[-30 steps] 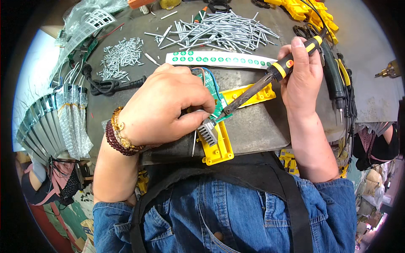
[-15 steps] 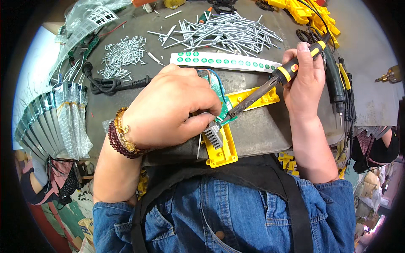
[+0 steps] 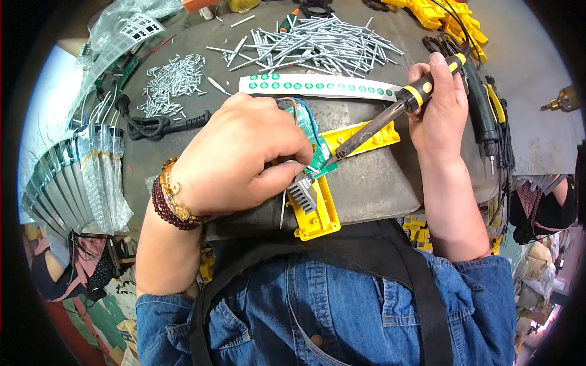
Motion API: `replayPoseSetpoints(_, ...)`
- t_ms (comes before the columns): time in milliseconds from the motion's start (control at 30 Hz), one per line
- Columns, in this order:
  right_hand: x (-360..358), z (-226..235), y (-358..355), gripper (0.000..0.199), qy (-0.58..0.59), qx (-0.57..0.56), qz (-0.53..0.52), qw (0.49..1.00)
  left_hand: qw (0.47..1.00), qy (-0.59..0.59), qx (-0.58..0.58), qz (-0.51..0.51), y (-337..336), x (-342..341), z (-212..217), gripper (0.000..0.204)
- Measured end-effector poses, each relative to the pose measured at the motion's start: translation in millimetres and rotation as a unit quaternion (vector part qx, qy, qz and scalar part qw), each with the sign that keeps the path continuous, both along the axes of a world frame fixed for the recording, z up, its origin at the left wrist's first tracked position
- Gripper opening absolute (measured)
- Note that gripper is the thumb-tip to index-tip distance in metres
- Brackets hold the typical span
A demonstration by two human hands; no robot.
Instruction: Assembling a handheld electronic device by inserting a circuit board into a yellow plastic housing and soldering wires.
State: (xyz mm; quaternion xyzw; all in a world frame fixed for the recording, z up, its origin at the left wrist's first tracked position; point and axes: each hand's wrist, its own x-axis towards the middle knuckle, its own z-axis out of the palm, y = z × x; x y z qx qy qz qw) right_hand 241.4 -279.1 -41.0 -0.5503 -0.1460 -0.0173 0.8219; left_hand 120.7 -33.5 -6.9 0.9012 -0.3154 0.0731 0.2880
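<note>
My right hand (image 3: 441,116) is closed round the black and yellow handle of a soldering iron (image 3: 378,125). Its dark tip meets a green circuit board (image 3: 311,131) near the board's lower right edge. Beside that tip, my left hand (image 3: 253,158) is closed in a pinch on a thin pale wire (image 3: 282,210), whose end hangs below the fingers. A grey finned heat sink (image 3: 302,194) sits at the board's near end, over a yellow plastic housing half (image 3: 326,210). Brown and blue wires run at the board's far end, and my left hand hides part of the board.
Another yellow housing piece (image 3: 384,139) lies right of the board. Behind are a strip of green round stickers (image 3: 323,86), a heap of long metal pins (image 3: 323,46) and short pins (image 3: 174,82). A black cord (image 3: 146,127) lies left; an electric screwdriver (image 3: 485,122) stands right.
The board, housing and both hands appear shifted slightly left in the picture, as do the pins behind. The iron's tip stays at the board, and both hands keep their grip.
</note>
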Motion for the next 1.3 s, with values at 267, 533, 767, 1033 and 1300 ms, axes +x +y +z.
replayPoseSetpoints(267,-9.2,1.8,11.1,0.023,-0.017,-0.045,-0.021,0.999,1.0,-0.004,-0.007,-0.006,0.3,1.1,-1.0,0.009)
replayPoseSetpoints(533,-8.3,-3.2,10.8,0.025,-0.037,-0.061,-0.024,0.997,1.0,-0.005,-0.01,-0.006,0.6,0.4,-1.0,0.009)
replayPoseSetpoints(767,-9.5,-2.3,10.2,0.027,-0.057,-0.074,-0.021,0.995,1.0,0.001,-0.005,-0.003,-0.3,-0.3,1.8,0.009)
replayPoseSetpoints(1033,-9.5,-1.9,13.8,0.027,-0.049,-0.07,-0.032,0.996,1.0,0.015,0.003,-0.009,-0.6,0.7,4.1,0.009)
replayPoseSetpoints(1300,-2.6,-1.2,7.4,0.026,0.0,-0.004,-0.019,1.0,1.0,0.006,-0.002,-0.007,0.0,-0.3,2.9,0.008)
